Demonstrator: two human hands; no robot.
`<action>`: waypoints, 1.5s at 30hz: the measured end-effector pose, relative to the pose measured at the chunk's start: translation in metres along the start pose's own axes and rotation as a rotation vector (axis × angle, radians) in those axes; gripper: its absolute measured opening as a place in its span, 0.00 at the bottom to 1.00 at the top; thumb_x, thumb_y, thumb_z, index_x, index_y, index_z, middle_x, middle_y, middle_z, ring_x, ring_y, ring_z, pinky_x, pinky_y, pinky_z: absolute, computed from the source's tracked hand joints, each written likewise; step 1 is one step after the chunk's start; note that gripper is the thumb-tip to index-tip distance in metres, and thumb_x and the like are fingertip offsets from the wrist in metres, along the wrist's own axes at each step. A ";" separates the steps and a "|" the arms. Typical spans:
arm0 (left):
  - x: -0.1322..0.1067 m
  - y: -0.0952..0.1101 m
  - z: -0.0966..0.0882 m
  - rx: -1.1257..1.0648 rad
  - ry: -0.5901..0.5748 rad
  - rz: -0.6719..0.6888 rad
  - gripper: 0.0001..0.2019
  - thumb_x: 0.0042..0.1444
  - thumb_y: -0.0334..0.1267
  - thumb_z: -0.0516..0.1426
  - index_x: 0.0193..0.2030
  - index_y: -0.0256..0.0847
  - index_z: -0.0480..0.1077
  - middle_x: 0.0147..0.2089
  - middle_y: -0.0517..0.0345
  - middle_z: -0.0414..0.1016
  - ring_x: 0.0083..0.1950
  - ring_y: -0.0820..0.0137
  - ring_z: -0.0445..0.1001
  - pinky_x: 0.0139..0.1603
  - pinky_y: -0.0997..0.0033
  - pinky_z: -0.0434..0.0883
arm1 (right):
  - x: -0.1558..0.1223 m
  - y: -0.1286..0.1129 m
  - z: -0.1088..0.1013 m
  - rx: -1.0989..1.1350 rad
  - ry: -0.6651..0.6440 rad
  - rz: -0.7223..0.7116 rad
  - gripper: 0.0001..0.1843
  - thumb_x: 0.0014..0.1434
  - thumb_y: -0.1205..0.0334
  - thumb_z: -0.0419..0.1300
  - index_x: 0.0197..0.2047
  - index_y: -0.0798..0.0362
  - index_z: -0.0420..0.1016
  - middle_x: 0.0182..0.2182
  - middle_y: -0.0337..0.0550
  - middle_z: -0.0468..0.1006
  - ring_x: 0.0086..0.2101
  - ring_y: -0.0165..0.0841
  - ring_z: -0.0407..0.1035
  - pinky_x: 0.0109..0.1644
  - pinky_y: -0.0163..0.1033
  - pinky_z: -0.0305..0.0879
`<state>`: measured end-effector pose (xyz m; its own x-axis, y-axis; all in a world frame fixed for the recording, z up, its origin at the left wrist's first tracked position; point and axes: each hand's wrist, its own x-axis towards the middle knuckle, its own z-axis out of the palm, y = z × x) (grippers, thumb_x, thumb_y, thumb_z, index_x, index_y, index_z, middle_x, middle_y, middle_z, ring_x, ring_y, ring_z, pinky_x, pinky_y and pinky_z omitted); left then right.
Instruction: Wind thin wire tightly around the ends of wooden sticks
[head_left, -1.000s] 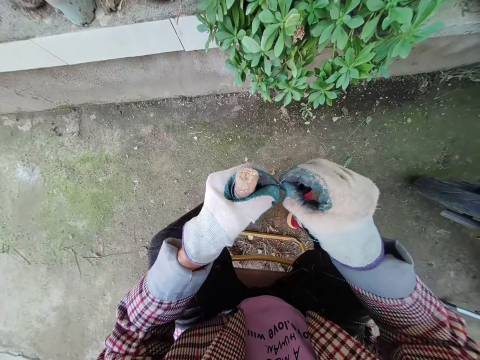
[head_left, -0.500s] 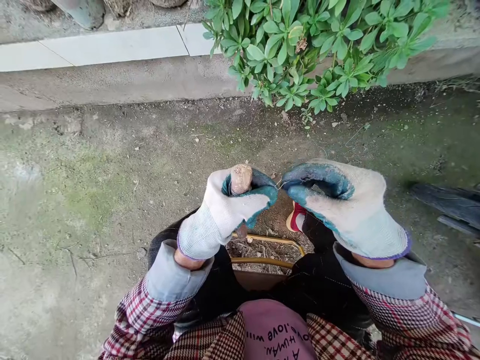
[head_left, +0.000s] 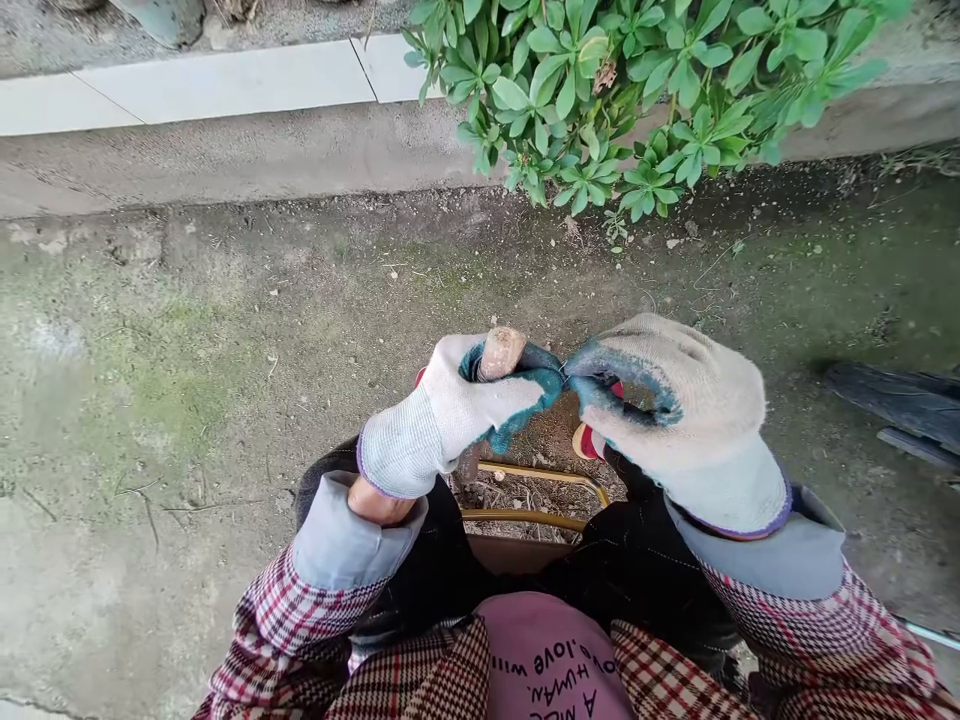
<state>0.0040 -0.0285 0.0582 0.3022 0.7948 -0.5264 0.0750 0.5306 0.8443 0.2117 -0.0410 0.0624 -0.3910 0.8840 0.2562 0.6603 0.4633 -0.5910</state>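
two gloved hands meet nearly fingertip to fingertip. the left hand (head_left: 480, 400) is wrapped around what looks like a brown stick (head_left: 502, 354), whose blunt end pokes out above the curled fingers and whose lower part shows beneath them. the right hand (head_left: 671, 385) bends thumb and forefinger into a loop, their tips pinched together, it seems, on a fine strand (head_left: 564, 370) lying just between the two hands; it is so thin that where it ends cannot be told.

half a second ago a narrow gap stood between the fingertips, with the strand showing across it; now that gap is all but closed, and the stick's top leans toward the right hand instead of standing upright. my reading is that the close handling of the strand is under way rather than finished, with the stick kept firmly in the left palm meanwhile.

below the grip are a gold-coloured metal bar (head_left: 525, 517) and, under the right thumb, a red shoe (head_left: 591, 442); beyond the grip, a leafy bush (head_left: 585, 90) overhangs a low wall (head_left: 262, 165)
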 end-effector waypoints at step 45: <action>0.004 0.001 0.005 0.060 0.071 0.021 0.06 0.48 0.37 0.65 0.31 0.37 0.79 0.23 0.64 0.72 0.20 0.76 0.67 0.19 0.77 0.66 | -0.010 0.001 0.006 -0.267 0.013 -0.076 0.11 0.70 0.60 0.59 0.49 0.50 0.83 0.43 0.48 0.86 0.40 0.43 0.80 0.40 0.45 0.74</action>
<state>0.0097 -0.0258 0.0576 0.2360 0.8254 -0.5128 0.1273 0.4969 0.8584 0.2120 -0.0499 0.0549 -0.4388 0.8458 0.3033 0.7758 0.5269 -0.3471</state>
